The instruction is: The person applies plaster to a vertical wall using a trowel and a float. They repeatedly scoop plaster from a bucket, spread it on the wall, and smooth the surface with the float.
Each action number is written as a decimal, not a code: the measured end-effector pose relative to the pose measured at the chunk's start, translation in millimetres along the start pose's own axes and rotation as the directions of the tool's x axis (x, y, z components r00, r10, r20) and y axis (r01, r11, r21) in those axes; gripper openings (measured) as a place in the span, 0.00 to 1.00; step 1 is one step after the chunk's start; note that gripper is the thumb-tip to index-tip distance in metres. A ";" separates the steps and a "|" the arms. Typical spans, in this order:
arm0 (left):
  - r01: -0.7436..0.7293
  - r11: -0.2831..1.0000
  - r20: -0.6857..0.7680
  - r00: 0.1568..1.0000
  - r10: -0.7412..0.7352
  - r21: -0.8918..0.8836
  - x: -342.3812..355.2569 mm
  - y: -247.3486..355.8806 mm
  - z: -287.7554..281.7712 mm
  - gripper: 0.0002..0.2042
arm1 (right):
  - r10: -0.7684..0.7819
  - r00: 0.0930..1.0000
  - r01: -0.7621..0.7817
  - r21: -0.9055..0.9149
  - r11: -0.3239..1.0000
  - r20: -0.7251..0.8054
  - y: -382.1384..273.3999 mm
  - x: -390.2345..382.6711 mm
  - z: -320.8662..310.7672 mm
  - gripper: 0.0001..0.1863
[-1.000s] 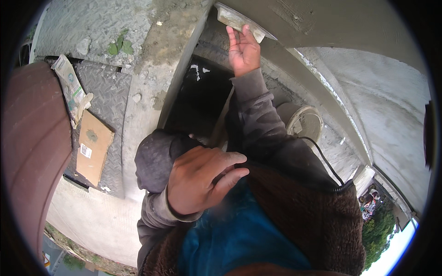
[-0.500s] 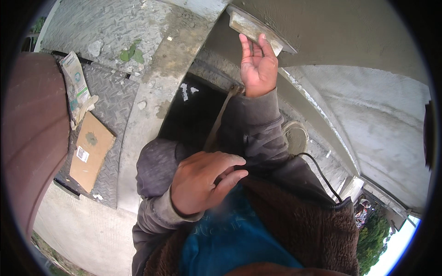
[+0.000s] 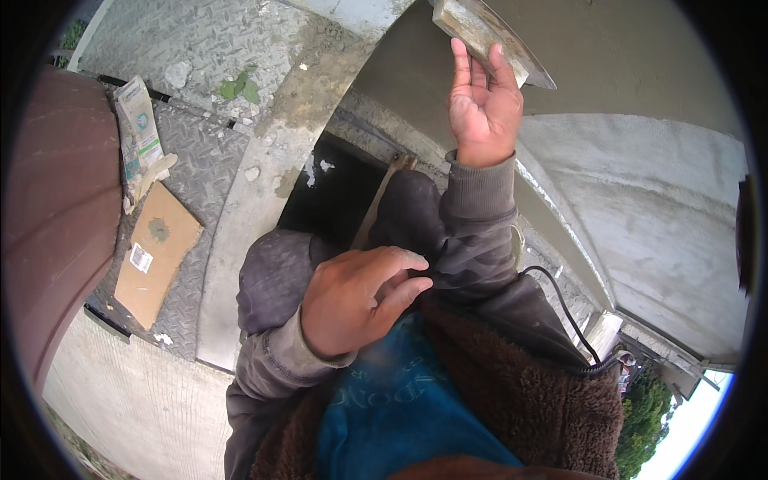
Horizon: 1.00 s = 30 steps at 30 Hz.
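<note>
Up at the fresh grey plaster wall (image 3: pixel 624 64), my right hand (image 3: pixel 487 108) is raised with its palm toward me. Its fingers and thumb grip the wooden back of a plastering trowel (image 3: pixel 486 32), whose thin blade lies along the plaster; whether it presses all along cannot be seen. My left hand (image 3: pixel 352 302) hovers in front of my blue shirt, near my knees. Its fingers are loosely bent, with a gap between thumb and forefinger, and nothing shows in it.
Between my knees and the concrete ledge (image 3: pixel 232 232) lies a dark opening (image 3: pixel 332 192), with a wooden strip (image 3: pixel 376 204) beside it. To the left, a torn paper bag (image 3: pixel 140 124) and a cardboard piece (image 3: pixel 158 254) lie on metal plate beside a brown rounded surface (image 3: pixel 60 216).
My right hand and the trowel have moved right and slightly up along the plaster. The left hand keeps its pose. A round bucket near my right sleeve is now mostly hidden.
</note>
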State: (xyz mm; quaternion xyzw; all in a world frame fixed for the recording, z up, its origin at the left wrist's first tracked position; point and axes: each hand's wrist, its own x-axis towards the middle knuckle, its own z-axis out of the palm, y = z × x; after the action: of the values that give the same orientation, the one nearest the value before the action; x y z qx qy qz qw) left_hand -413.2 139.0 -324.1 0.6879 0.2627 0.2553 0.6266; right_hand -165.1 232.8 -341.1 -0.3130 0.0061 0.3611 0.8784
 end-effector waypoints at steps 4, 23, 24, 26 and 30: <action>-0.013 1.000 -0.006 1.000 0.013 0.002 -1.0 0.9 0.4 0.10 | 0.001 0.998 -0.002 0.019 1.000 0.066 -11.9 -10.8 17.6 0.17; 0.097 0.385 -0.328 0.729 0.600 0.918 159.4 -137.4 -143.2 0.20 | 0.154 0.884 -0.117 0.110 0.987 -0.441 142.7 40.1 -274.1 0.20; 0.081 0.383 -0.318 0.725 0.611 0.920 167.0 -141.0 -141.7 0.21 | 0.137 0.866 -0.092 0.116 0.989 -0.481 146.9 46.4 -282.1 0.21; 0.057 0.380 -0.304 0.712 0.633 0.923 171.1 -144.5 -140.7 0.22 | 0.111 0.841 -0.051 0.126 0.991 -0.530 150.6 58.2 -299.9 0.22; 0.031 0.388 -0.276 0.755 0.595 0.921 169.1 -139.8 -140.4 0.23 | 0.120 0.825 -0.057 0.130 0.990 -0.552 158.4 68.1 -314.5 0.25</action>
State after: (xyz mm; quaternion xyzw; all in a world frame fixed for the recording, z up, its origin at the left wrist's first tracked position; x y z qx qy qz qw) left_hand -390.9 367.1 -447.9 0.8335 0.4005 0.3806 0.0028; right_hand -148.1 187.4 -696.5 -0.3560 0.2962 0.2934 0.8363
